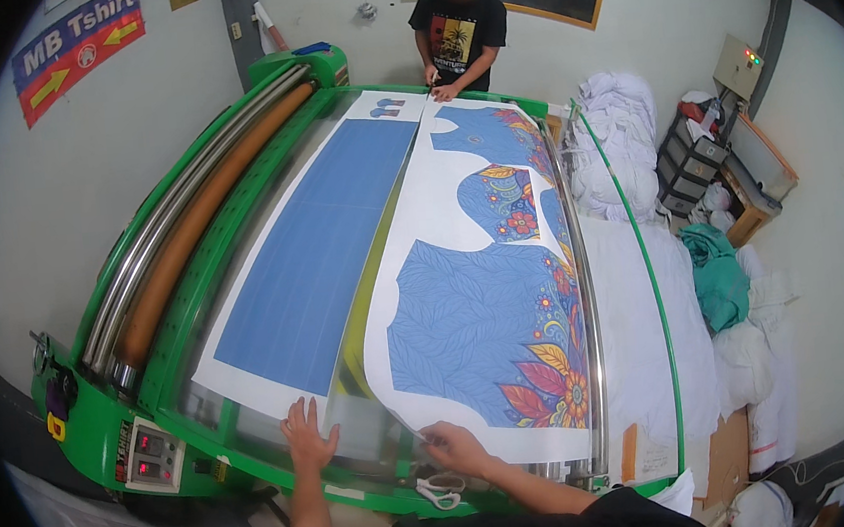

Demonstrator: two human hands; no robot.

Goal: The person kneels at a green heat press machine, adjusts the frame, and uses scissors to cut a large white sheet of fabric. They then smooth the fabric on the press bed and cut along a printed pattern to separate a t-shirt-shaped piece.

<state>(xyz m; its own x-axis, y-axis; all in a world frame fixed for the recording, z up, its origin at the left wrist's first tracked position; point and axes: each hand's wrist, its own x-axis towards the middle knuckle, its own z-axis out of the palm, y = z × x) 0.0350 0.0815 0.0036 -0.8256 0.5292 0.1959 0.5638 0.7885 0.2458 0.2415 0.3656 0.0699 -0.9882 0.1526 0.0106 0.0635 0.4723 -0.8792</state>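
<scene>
Two printed sheets lie side by side on the machine's bed, with a long gap between them that widens toward me. The left one is a plain blue printed sheet (316, 253) with white borders. The right one, a floral printed sheet (476, 309), carries blue garment shapes with leaves and flowers, and its near left corner curls. My left hand (309, 441) rests with fingers spread at the near border of the plain blue sheet. My right hand (455, 448) pinches the near left edge of the floral sheet. Scissors (442, 491) with pale handles lie just below my right hand.
A person (462, 29) stands at the far end, hands on the sheets where they meet. A green roller machine (167, 386) with a brown roller (208, 222) runs along the left. White cloth (617, 136) is heaped at the right behind a green bar (643, 264).
</scene>
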